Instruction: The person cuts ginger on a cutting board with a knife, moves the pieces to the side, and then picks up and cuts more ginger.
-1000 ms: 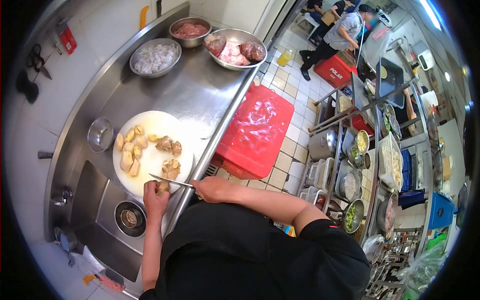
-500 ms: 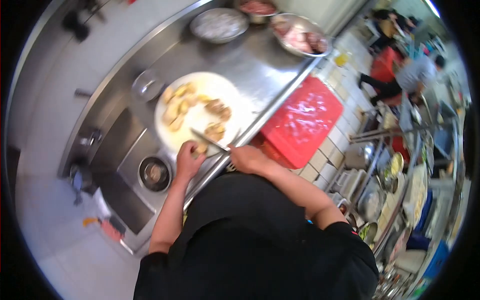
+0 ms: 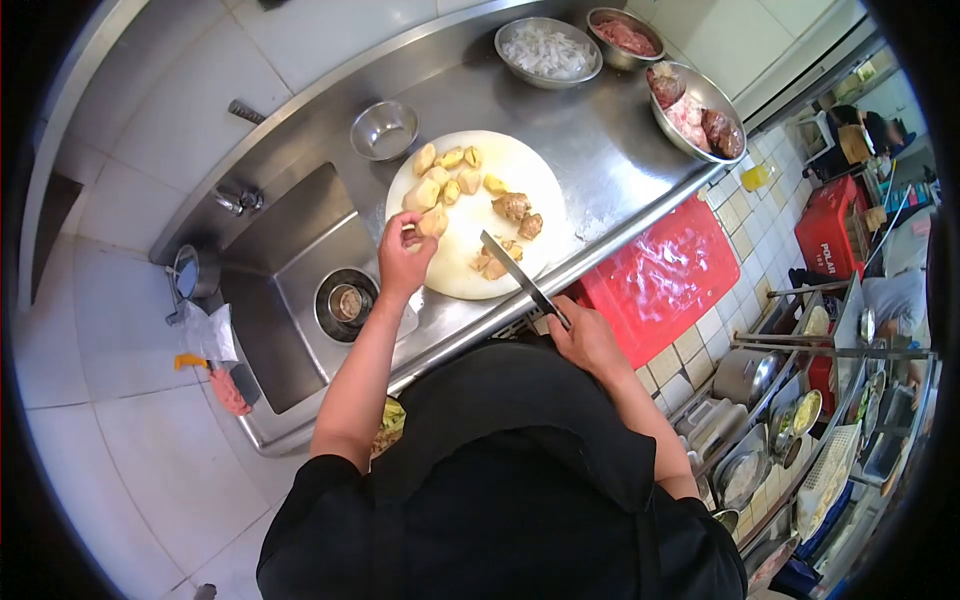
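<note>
At the near left edge of the round white cutting board (image 3: 475,285), my left hand (image 3: 403,258) has its fingers closed round a pale peeled ginger piece (image 3: 433,221). My right hand (image 3: 585,340) grips the black handle of a knife (image 3: 520,275), its blade pointing up and left over the board. Several peeled ginger pieces (image 3: 425,193) lie at the board's left. Brown unpeeled ginger (image 3: 512,207) sits on the right side. A small heap of peelings (image 3: 490,264) lies just left of the blade.
A small metal bowl (image 3: 384,131) stands behind the board. The sink (image 3: 290,290) is at the left. Bowls of white strips (image 3: 549,52), red meat (image 3: 625,38) and bagged meat (image 3: 698,112) stand at the back right. A red lid (image 3: 665,280) lies below the counter's edge; shelves are at the right.
The view has turned and shifted. My left hand has moved with a ginger piece from the board's near edge to the peeled pieces. The knife has come away from that hand.
</note>
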A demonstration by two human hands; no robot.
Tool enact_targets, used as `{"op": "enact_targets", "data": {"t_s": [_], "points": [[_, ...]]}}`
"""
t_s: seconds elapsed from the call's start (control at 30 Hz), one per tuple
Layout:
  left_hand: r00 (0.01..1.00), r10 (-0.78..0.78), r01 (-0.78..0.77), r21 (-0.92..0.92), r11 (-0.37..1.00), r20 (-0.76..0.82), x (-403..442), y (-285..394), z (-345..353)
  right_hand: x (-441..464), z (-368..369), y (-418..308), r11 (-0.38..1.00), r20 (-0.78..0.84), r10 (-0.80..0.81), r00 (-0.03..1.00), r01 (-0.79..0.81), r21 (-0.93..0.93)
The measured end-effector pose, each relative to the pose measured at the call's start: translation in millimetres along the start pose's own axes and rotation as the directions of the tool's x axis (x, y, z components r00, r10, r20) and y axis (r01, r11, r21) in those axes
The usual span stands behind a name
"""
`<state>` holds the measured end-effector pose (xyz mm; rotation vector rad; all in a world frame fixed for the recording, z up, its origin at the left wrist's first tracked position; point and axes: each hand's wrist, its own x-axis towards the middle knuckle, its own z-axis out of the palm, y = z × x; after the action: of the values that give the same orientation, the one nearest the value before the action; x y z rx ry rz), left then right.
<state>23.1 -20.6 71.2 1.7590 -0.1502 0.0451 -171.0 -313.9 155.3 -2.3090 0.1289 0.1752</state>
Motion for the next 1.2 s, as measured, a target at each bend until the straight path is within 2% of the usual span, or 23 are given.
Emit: {"op": "enact_targets", "data": {"t_s": [0.03, 0.1, 0.17, 0.2, 0.27, 0.3, 0.37, 0.43, 0.47, 0.5, 0.57, 0.6, 0.63, 0.7, 0.77, 0.83, 0.9, 0.93, 1.03, 1.1, 1.13, 1.2], "points": [[0.999, 0.004, -0.001, 0.085, 0.996, -0.040, 12.8, 5.4, 2.4, -0.7, -1.6, -0.4, 1.000, -0.004, -0.002, 1.000, 0.002, -0.002], [0.996, 0.062, -0.055, 0.109, 0.993, -0.062, 38.2, 21.1, 14.4, -1.8, -5.4, 0.1, 0.999, 0.016, 0.014, 1.000, -0.013, -0.047], [0.985, 0.168, -0.146, 0.358, 0.922, -0.029, 64.6, 37.9, 27.0, -3.0, -7.2, 2.2, 0.998, 0.009, 0.007, 1.000, -0.006, -0.069], [0.985, 0.171, -0.151, 0.354, 0.923, -0.028, 80.1, 39.1, 34.0, -3.9, -7.4, 3.5, 0.996, 0.009, 0.002, 1.000, -0.001, -0.089], [0.948, 0.313, -0.301, 0.484, 0.822, 0.059, 108.8, 35.6, 48.0, -5.7, -7.6, 5.8, 0.994, -0.009, 0.000, 1.000, -0.001, -0.108], [0.947, 0.315, -0.304, 0.480, 0.823, 0.060, 119.2, 32.8, 52.2, -6.8, -8.0, 6.3, 0.992, -0.021, -0.001, 1.000, -0.001, -0.123], [0.956, 0.207, -0.294, 0.651, 0.700, 0.209, 133.7, 25.4, 56.0, -9.6, -11.7, 4.1, 0.990, -0.032, 0.006, 0.999, -0.010, -0.140], [0.955, 0.182, -0.294, 0.679, 0.673, 0.233, 135.2, 14.1, 55.5, -10.6, -15.2, 6.4, 0.988, -0.044, 0.015, 0.999, -0.022, -0.152], [0.954, 0.152, -0.295, 0.707, 0.643, 0.259, 134.6, 7.7, 55.3, -12.5, -15.5, 9.5, 0.984, -0.075, -0.029, 0.997, 0.015, -0.179], [0.951, 0.149, -0.302, 0.707, 0.640, 0.273, 130.6, 11.4, 54.6, -15.5, -14.9, 11.5, 0.978, -0.105, -0.070, 0.992, 0.048, -0.203], [0.938, 0.239, -0.345, 0.737, 0.581, 0.250, 117.8, 16.9, 52.1, -17.1, -15.2, 14.7, 0.974, -0.102, -0.058, 0.993, 0.034, -0.226], [0.925, 0.304, -0.373, 0.709, 0.599, 0.229, 108.8, 19.9, 54.7, -16.5, -16.3, 15.6, 0.964, -0.092, -0.063, 0.994, 0.037, -0.262], [0.922, 0.305, -0.380, 0.704, 0.600, 0.239, 96.2, 25.5, 60.0, -15.8, -16.0, 16.5, 0.965, -0.098, -0.054, 0.994, 0.027, -0.259], [0.841, 0.321, -0.500, 0.398, 0.769, 0.435, 61.2, 37.2, 73.0, -14.6, -14.7, 19.0, 0.942, -0.149, -0.173, 0.974, 0.119, -0.314], [0.689, 0.376, -0.635, 0.265, 0.726, 0.620, 20.0, 47.4, 89.0, -13.8, -12.2, 25.9, 0.949, -0.107, -0.179, 0.978, 0.142, -0.283], [0.599, 0.370, -0.665, 0.184, 0.723, 0.710, -12.3, 62.8, 103.3, -11.0, -11.3, 27.5, 0.943, -0.054, -0.158, 0.986, 0.134, -0.304], [0.583, 0.347, -0.634, 0.144, 0.760, 0.735, -25.8, 54.5, 114.0, -8.7, -16.5, 22.1, 0.939, -0.007, -0.153, 0.988, 0.143, -0.311], [0.611, 0.344, -0.615, 0.154, 0.774, 0.713, -26.2, 45.1, 114.8, -5.4, -12.4, 24.5, 0.929, -0.044, -0.183, 0.982, 0.158, -0.333], [0.654, 0.429, -0.666, 0.205, 0.717, 0.624, -15.1, 18.8, 108.3, -2.4, -4.8, 27.3, 0.919, -0.042, -0.203, 0.978, 0.176, -0.352], [0.705, 0.330, -0.595, 0.270, 0.757, 0.628, -4.7, 13.3, 96.3, -4.4, -3.2, 28.9, 0.915, -0.054, -0.207, 0.977, 0.174, -0.365], [0.690, 0.343, -0.605, 0.248, 0.757, 0.637, -3.8, 13.7, 92.4, -7.8, -4.5, 30.5, 0.927, -0.120, -0.258, 0.959, 0.210, -0.311], [0.698, 0.259, -0.594, 0.338, 0.730, 0.667, -1.4, 13.6, 88.8, -16.0, -9.2, 30.6, 0.929, -0.119, -0.237, 0.964, 0.189, -0.320]]}}
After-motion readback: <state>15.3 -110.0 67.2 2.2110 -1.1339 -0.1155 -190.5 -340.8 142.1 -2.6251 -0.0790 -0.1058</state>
